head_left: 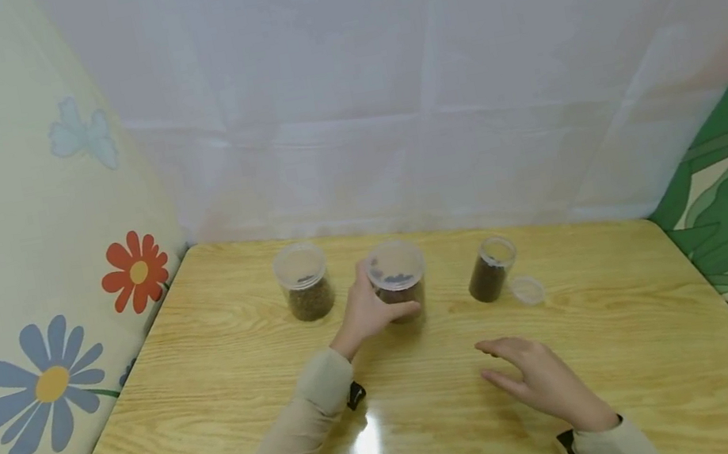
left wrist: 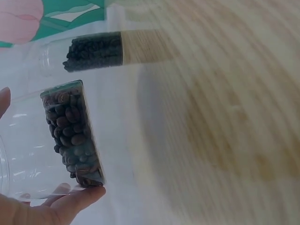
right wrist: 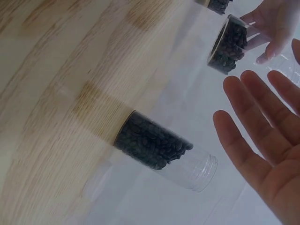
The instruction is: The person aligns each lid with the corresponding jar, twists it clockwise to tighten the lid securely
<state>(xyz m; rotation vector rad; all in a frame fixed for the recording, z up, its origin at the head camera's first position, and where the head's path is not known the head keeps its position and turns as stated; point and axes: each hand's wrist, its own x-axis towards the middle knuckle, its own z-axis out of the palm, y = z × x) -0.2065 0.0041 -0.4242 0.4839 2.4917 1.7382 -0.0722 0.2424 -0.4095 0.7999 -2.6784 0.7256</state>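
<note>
Head view: holds a broad, clear cylindrical jar [head_left: 401, 273] in the curled left grip [head_left: 370, 306]. Shows the right grip [head_left: 542, 382] relaxed, with parted fingers, over the wood-grained counter [head_left: 639, 317]. Includes a squat jar [head_left: 308, 292] to the left, a slim jar [head_left: 490, 274] to the right and, just beside it, a thin translucent disc [head_left: 527, 290].

Left wrist view: reveals glossy oval beans [left wrist: 70, 129] massed low in the cylindrical jar, below smooth transparent walls. Seems slightly raised, though hard to judge against blurred wood.

Right wrist view: shows straight, spread fingers [right wrist: 251, 126] near the slim jar, with its ridged neck and dark contents.
</note>
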